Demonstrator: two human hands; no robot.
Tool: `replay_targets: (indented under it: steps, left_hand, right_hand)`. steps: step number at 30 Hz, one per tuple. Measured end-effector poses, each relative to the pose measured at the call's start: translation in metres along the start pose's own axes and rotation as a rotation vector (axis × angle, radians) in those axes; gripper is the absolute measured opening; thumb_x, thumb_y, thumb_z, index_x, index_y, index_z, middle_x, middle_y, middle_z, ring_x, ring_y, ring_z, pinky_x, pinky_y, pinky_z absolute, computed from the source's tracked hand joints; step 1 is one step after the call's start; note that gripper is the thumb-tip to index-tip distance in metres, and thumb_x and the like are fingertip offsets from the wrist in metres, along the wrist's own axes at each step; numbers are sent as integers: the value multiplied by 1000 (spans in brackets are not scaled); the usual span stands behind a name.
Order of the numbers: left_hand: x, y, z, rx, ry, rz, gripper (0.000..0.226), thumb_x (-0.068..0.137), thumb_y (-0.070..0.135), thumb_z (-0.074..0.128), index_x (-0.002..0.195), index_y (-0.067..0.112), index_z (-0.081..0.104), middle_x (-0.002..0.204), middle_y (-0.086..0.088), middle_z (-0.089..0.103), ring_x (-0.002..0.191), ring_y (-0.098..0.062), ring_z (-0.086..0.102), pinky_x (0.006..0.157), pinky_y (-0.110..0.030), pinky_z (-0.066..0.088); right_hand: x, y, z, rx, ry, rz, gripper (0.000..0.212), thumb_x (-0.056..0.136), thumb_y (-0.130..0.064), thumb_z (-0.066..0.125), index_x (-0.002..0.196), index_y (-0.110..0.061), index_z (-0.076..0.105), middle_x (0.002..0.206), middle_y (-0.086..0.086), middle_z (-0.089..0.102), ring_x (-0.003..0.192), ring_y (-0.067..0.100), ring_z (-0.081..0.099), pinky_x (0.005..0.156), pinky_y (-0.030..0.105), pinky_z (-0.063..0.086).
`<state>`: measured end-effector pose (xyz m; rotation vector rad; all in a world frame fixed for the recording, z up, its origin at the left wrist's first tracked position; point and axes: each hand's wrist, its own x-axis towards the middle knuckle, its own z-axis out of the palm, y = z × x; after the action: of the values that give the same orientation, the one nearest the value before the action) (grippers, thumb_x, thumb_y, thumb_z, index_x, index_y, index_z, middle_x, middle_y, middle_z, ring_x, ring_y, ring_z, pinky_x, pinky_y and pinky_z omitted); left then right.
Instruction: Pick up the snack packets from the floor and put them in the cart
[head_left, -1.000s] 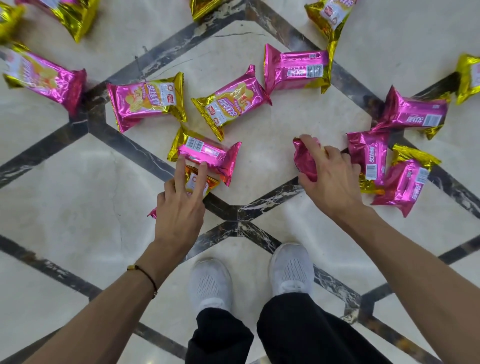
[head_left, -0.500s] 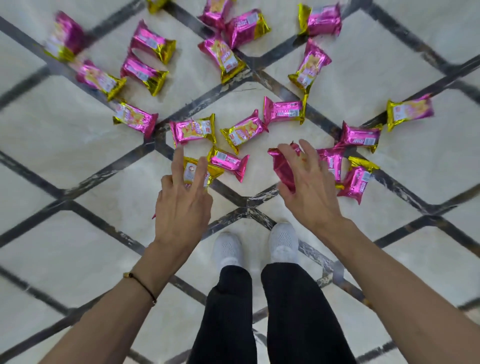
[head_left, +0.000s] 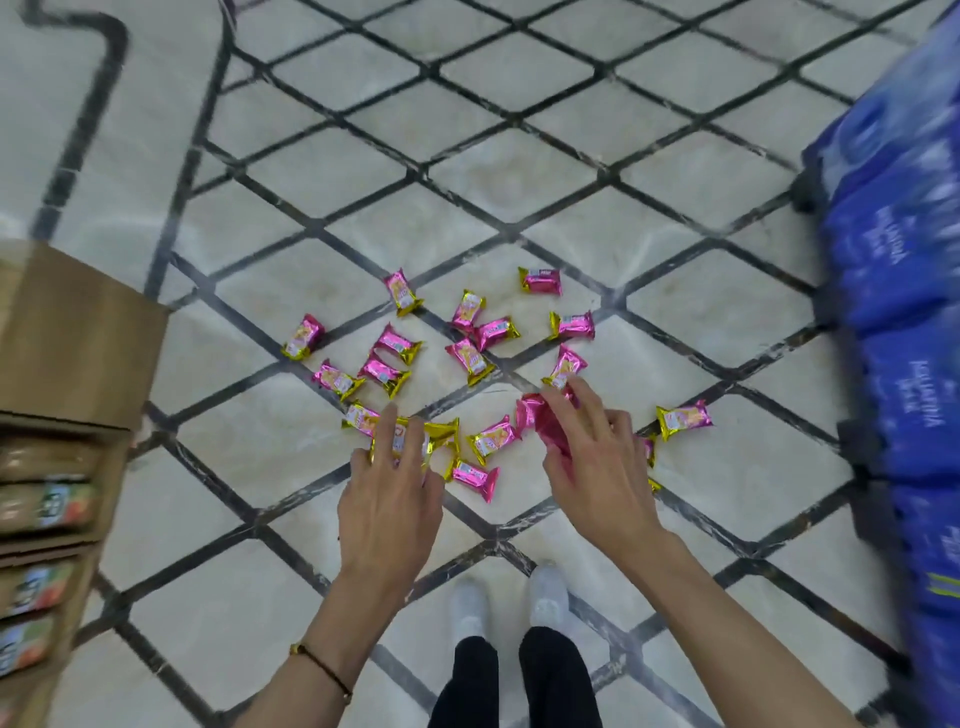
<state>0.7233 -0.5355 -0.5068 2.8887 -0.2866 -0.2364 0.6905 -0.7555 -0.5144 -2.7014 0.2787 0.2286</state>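
Note:
Several pink-and-gold snack packets (head_left: 470, 358) lie scattered on the marble floor ahead of my feet. My left hand (head_left: 389, 499) is raised above the floor with a gold-ended packet (head_left: 439, 434) pinched under its fingers. In my right hand (head_left: 597, 467) I grip a crumpled pink packet (head_left: 540, 421). More packets lie partly hidden behind my right hand. No cart is clearly in view.
A brown cardboard box (head_left: 72, 338) with rows of packaged goods stands at the left edge. Blue shrink-wrapped packs (head_left: 898, 312) are stacked at the right edge. My white shoes (head_left: 511, 603) stand on the diamond-patterned floor (head_left: 519, 156).
The view has risen far from the floor, so the packets look much smaller. Both hands have lifted, each still holding its packet. The box and blue packs have come into view.

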Motion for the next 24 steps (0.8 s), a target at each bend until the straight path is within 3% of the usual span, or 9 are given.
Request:
replay_targets:
  steps: [5, 14, 24]
  left_hand:
    - [-33, 16, -96, -113, 66, -92, 45, 90, 24, 64, 134, 21, 53, 150, -6, 42, 89, -37, 56, 64, -41, 51]
    - [-39, 31, -226, -139, 246, -13, 40, 93, 35, 59, 131, 25, 53, 147, -1, 41, 109, -33, 61, 73, -44, 56]
    - [-14, 76, -309, -88, 394, 74, 38, 93, 30, 60, 129, 21, 53, 143, -5, 42, 102, -37, 60, 73, -45, 53]
  right_hand:
    - [-25, -46, -91, 3, 63, -7, 68, 91, -29, 52, 152, -40, 24, 163, -5, 21, 111, 35, 45, 82, 53, 48]
    - [-49, -92, -217, -58, 258, -44, 63, 94, -28, 53, 150, -38, 28, 161, -7, 24, 111, 36, 45, 84, 52, 49]
    - [-64, -90, -304, -104, 453, -30, 59, 91, -26, 59, 145, -34, 37, 149, 0, 38, 93, 35, 45, 72, 46, 51]
